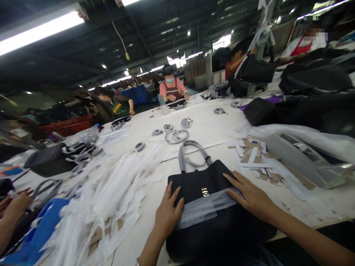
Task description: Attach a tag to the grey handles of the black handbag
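A black handbag (pixel 194 184) lies in front of me at the near edge of the table, its wrapped handles (pixel 181 159) pointing away. A gold clasp (pixel 205 192) shows on its front, and a strip of translucent wrapping (pixel 199 210) crosses it just below. My left hand (pixel 168 208) rests on the bag's left side with fingers spread. On the right side of the bag, my right hand (pixel 246 192) lies with fingers stretched out, some of them over the end of the wrapping strip. Neither hand grips anything.
White strips (pixel 111 195) are heaped at the left beside a blue tape dispenser (pixel 41 229); a grey dispenser (pixel 302 159) stands right, near cardboard scraps (pixel 252 159). Coiled straps (pixel 177 136) lie ahead. Another person's hand (pixel 16 203) is at far left; a co-worker (pixel 172 88) sits opposite.
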The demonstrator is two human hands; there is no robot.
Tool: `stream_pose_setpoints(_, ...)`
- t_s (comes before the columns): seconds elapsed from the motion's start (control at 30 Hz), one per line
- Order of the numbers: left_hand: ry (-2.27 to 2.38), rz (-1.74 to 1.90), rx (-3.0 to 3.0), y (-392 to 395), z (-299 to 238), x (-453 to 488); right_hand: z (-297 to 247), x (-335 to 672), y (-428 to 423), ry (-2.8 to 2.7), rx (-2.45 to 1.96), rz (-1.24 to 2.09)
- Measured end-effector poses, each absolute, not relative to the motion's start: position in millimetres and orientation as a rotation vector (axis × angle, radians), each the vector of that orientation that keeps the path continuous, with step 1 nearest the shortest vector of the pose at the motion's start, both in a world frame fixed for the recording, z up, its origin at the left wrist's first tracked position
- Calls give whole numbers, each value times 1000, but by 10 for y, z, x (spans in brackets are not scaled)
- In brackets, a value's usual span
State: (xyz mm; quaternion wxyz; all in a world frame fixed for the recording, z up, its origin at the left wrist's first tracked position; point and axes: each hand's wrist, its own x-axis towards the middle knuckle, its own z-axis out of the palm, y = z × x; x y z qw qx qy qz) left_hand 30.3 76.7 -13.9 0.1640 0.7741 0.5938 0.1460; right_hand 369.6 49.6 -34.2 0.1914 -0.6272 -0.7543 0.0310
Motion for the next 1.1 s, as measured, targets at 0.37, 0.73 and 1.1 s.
stream_pose_setpoints(0.37,1690,322,2266,653,-24,224,2,3703,624,-2139,-1473,-97)
stream_pose_setpoints(0.73,1677,596,2136,2463,310,935,64,3345,2306,-2100,-1764,378)
stream_pose_setpoints(1.1,1495,496,1561,3475,-103,931,-205,3371,3078,-1793,-1921,689)
